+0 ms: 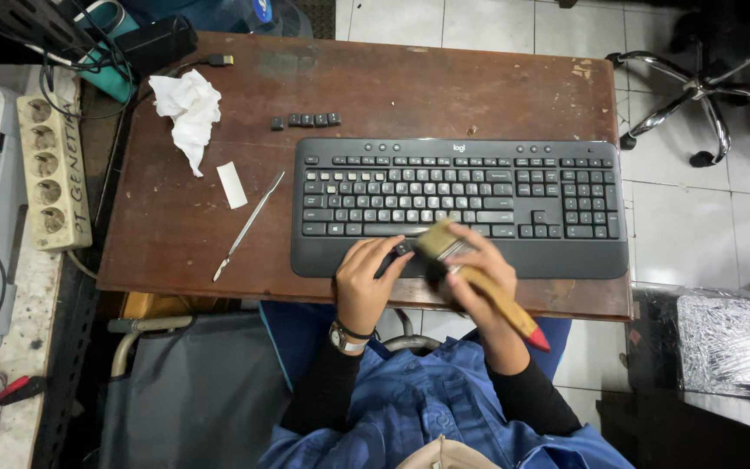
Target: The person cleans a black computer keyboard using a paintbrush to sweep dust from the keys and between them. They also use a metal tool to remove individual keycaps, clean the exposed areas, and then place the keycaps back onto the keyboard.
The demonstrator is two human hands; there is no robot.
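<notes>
A black keyboard (462, 204) lies across a small brown wooden table (375, 87). My left hand (366, 278) rests on the keyboard's front palm rest, pinching a small black keycap (403, 249) between thumb and fingers. My right hand (483, 274) grips a paintbrush (479, 280) with a wooden handle and red tip, its bristles over the lower key rows near the keycap. Several loose black keycaps (307, 120) sit in a row on the table behind the keyboard.
A crumpled white tissue (187, 108), a small white slip (232, 184) and a thin metal spudger (249, 226) lie left of the keyboard. A beige power strip (52, 169) sits further left. An office chair base (692, 91) stands on the tiled floor at right.
</notes>
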